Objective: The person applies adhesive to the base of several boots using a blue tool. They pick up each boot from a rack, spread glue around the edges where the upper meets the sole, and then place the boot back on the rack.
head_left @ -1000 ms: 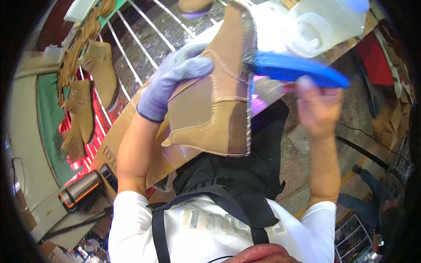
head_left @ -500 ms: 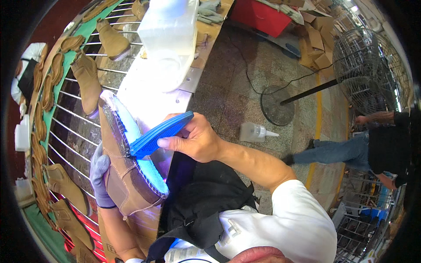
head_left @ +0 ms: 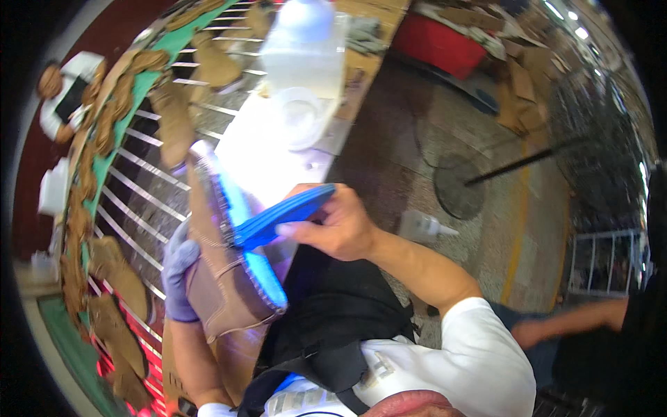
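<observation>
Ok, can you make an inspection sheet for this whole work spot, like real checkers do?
Surface: bench top, glaring white under the light.
Job's things: brown boot, underside toward the right hand; blue ridged piece, its end seemingly touching the boot's edge.
Clutter: clear plastic container on the bench; spouted bottle on the floor.
Hands: left hand, gloved, grips the boot; right hand, bare, grips the blue piece.
Cables: too blurred to tell.
Surroundings: more boots on a barred rack; round-based stand; red bin; another person at upper left; someone's blurred arm at right.
</observation>
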Tool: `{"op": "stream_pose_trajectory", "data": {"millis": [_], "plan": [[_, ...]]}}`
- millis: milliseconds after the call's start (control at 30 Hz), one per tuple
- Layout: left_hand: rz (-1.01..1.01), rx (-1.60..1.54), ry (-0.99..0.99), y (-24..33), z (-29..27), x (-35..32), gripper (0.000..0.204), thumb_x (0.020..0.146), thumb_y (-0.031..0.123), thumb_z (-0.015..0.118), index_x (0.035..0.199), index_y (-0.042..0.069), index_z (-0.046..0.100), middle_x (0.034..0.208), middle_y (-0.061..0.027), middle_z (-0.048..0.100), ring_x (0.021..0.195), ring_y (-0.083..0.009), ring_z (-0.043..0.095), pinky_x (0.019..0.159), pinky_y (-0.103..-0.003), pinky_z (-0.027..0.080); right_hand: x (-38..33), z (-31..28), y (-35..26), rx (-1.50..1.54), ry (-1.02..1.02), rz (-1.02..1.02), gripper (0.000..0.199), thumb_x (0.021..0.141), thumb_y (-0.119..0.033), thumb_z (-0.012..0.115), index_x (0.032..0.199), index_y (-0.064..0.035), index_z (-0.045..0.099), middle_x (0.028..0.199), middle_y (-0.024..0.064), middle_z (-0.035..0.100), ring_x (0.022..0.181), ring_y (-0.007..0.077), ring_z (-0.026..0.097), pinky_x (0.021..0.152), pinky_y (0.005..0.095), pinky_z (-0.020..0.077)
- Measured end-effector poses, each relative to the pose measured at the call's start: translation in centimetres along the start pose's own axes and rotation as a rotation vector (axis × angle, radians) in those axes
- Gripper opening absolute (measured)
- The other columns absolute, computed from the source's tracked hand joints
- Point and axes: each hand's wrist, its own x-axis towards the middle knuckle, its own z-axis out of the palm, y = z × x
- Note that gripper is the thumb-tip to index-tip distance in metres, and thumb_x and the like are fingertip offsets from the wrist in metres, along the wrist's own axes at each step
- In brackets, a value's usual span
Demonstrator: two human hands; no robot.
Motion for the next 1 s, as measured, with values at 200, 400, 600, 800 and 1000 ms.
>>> {"op": "stream_pose_trajectory", "data": {"millis": [200, 400, 600, 800, 1000], "plan": [[-0.044, 0.152, 0.013, 0.7, -2.8, 0.0, 0.086, 0.08, 0.039, 0.072, 0.145, -0.012, 0.045, 0.133, -0.0181, 0.062, 0.114, -0.0234, 0.065, 0.1, -0.034, 0.05, 0.2, 1.3, -1.7, -0.098, -0.018, -0.032, 0.018, 0.087, 0.003, 0.074, 0.104, 0.0039, 0.069, 0.101, 0.0094, 0.069, 0.09, 0.0137, 0.064, 0.081, 0.0281, 0.0506], [-0.014, 0.206, 0.008, 0.7, -3.4, -0.6, 0.069, 0.083, 0.035, 0.07, 0.134, -0.011, 0.057, 0.124, -0.0165, 0.067, 0.111, -0.0197, 0.065, 0.1, -0.032, 0.049, 1.6, 1.1, -1.5, -0.294, -0.104, -0.199, 0.015, 0.087, 0.002, 0.075, 0.102, 0.0045, 0.07, 0.099, 0.0113, 0.071, 0.089, 0.0167, 0.067, 0.081, 0.0307, 0.0525], [-0.016, 0.208, -0.008, 1.2, -3.2, -1.5, 0.073, 0.084, 0.036, 0.072, 0.137, -0.01, 0.054, 0.123, -0.0154, 0.068, 0.108, -0.0193, 0.066, 0.097, -0.03, 0.051, 2.4, 1.7, -1.3, -0.328, -0.029, -0.186, 0.018, 0.085, 0.002, 0.077, 0.102, 0.0041, 0.071, 0.1, 0.0142, 0.072, 0.091, 0.0225, 0.069, 0.085, 0.0327, 0.0525], [0.007, 0.273, -0.042, 1.5, -3.8, -1.3, 0.069, 0.085, 0.034, 0.072, 0.136, -0.01, 0.056, 0.124, -0.0153, 0.067, 0.111, -0.0188, 0.065, 0.1, -0.031, 0.049, 3.3, 0.6, -2.3, -0.392, -0.291, -0.311, 0.02, 0.084, 0.001, 0.078, 0.103, 0.0042, 0.072, 0.101, 0.0153, 0.073, 0.093, 0.0241, 0.069, 0.086, 0.034, 0.0525], [0.011, 0.349, -0.012, 1.2, -4.7, -2.0, 0.07, 0.083, 0.036, 0.075, 0.135, -0.008, 0.059, 0.123, -0.0151, 0.068, 0.111, -0.0184, 0.066, 0.099, -0.031, 0.05, 4.0, 0.9, -2.1, -0.502, -0.28, -0.355, 0.023, 0.083, 0.001, 0.079, 0.105, 0.0039, 0.072, 0.099, 0.0152, 0.073, 0.094, 0.0246, 0.069, 0.086, 0.0344, 0.0528]]}}
